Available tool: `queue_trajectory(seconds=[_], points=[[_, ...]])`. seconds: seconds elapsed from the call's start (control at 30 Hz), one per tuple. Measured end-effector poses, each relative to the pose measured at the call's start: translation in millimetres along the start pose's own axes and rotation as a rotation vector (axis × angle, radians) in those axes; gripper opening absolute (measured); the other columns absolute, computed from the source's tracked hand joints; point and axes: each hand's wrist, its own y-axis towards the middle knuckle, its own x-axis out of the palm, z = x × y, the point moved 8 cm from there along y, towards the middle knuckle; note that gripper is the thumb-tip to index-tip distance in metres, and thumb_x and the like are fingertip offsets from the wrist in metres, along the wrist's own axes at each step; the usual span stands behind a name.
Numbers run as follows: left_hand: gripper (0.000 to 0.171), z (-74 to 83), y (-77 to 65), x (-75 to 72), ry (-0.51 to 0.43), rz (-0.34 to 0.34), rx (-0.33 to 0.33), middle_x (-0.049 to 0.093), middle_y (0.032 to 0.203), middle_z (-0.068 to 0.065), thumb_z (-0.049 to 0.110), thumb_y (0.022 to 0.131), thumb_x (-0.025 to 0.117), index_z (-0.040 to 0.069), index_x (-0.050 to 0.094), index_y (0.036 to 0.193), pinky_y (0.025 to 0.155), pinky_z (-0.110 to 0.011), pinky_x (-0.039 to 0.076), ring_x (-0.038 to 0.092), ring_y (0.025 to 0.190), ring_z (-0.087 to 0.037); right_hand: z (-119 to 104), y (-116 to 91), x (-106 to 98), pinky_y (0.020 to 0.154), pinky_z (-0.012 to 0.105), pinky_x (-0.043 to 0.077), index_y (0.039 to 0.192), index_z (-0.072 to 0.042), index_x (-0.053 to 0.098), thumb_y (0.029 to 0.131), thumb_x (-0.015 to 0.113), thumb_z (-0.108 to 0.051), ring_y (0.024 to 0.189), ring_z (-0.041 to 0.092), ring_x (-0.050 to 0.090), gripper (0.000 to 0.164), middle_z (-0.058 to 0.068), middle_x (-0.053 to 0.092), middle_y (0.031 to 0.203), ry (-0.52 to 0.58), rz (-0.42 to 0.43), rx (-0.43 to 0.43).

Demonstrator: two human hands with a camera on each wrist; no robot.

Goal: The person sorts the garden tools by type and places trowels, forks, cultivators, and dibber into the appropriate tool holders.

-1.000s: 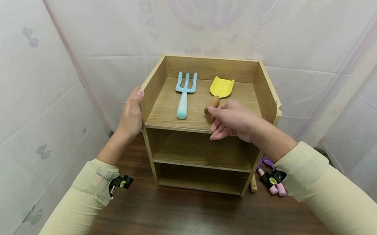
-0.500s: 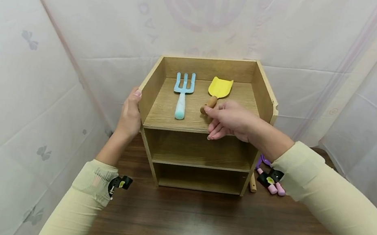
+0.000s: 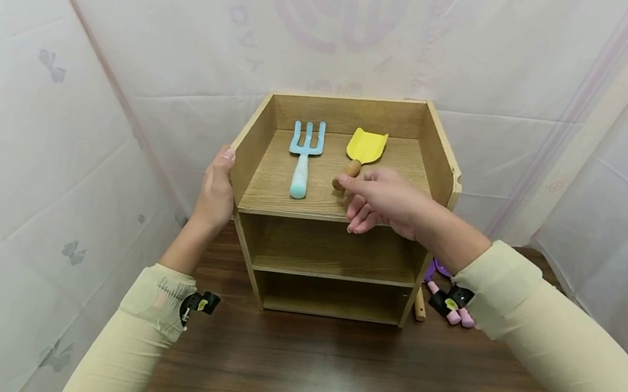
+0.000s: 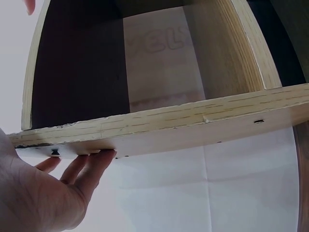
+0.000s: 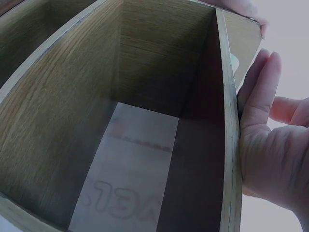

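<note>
A small wooden shelf unit (image 3: pixel 333 272) stands upright, with two toy garden tools lying in its top tray. My left hand (image 3: pixel 218 193) holds the unit's left side panel, thumb at the front edge and fingers along the outer face, as the left wrist view shows. Over the front of the tray, my right hand (image 3: pixel 384 200) pinches the wooden handle of a yellow toy shovel (image 3: pixel 366 146) between thumb and forefinger, its other fingers loosely curled. The shovel's blade points to the back. Left of it lies a light blue toy hand fork (image 3: pixel 305 153), tines toward the back.
Beside the unit's right foot, pink handles (image 3: pixel 461 317), a purple piece (image 3: pixel 439 268) and a wooden handle (image 3: pixel 420 306) lie on the dark wooden table (image 3: pixel 310 374). White printed sheeting (image 3: pixel 195 13) hangs behind and on both sides.
The shovel's handle end has shifted slightly left with my right hand. My left hand keeps its place on the side panel, and the fork has not moved in the tray.
</note>
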Motion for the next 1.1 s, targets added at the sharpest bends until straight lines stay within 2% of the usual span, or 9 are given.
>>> queue_trajectory(seconds=[0.2,0.43,0.67,0.87,0.97,1.1], points=[[0.060,-0.7,1.9,0.0,0.010,0.001,0.006,0.058,0.114,-0.017,0.041,0.105,0.024,0.000,0.054,0.136,0.088,-0.026,0.043,0.054,0.095,-0.010,0.8,-4.5,2.6,0.064,0.029,0.063,0.126,0.001,0.055,0.113,0.051,-0.038,0.067,0.015,0.071,0.041,0.004,0.066,0.082,0.001,-0.057,-0.053],[0.060,-1.9,2.0,-2.8,-0.020,0.004,-0.011,0.057,0.117,-0.014,0.040,0.105,0.022,-0.001,0.052,0.140,0.090,-0.026,0.043,0.054,0.097,-0.011,4.4,-23.2,20.0,0.068,0.033,0.063,0.123,0.000,0.060,0.113,0.052,-0.037,0.073,0.017,0.071,0.040,0.004,0.070,0.087,-0.066,-0.127,-0.069],[0.063,-2.9,3.5,-6.6,0.003,0.013,-0.017,0.056,0.118,-0.016,0.042,0.104,0.022,0.000,0.052,0.140,0.089,-0.027,0.042,0.053,0.097,-0.012,1.8,-46.2,28.3,0.070,0.036,0.064,0.125,-0.001,0.062,0.112,0.054,-0.034,0.075,0.021,0.072,0.036,0.009,0.072,0.091,-0.111,-0.155,-0.101],[0.062,-2.8,4.4,-8.1,-0.005,0.018,-0.009,0.057,0.116,-0.012,0.041,0.104,0.022,0.000,0.053,0.139,0.088,-0.027,0.043,0.054,0.097,-0.011,-8.5,-68.8,13.4,0.068,0.035,0.063,0.121,0.000,0.061,0.112,0.053,-0.030,0.075,0.021,0.072,0.032,0.009,0.072,0.089,-0.077,-0.109,-0.184],[0.061,-2.8,3.2,-8.2,-0.016,0.023,-0.013,0.057,0.112,-0.008,0.041,0.105,0.023,-0.001,0.053,0.138,0.087,-0.027,0.043,0.054,0.095,-0.011,-11.2,-78.5,1.2,0.067,0.035,0.062,0.117,0.001,0.060,0.112,0.055,-0.031,0.076,0.022,0.073,0.033,0.008,0.072,0.087,-0.062,-0.074,-0.197],[0.062,-1.9,2.9,-6.8,-0.014,0.019,-0.009,0.058,0.114,-0.011,0.041,0.105,0.022,0.000,0.053,0.139,0.087,-0.027,0.043,0.054,0.096,-0.011,-8.8,-87.8,-16.4,0.065,0.034,0.061,0.118,0.003,0.059,0.112,0.056,-0.032,0.075,0.023,0.072,0.036,0.007,0.071,0.086,-0.036,-0.023,-0.192]])
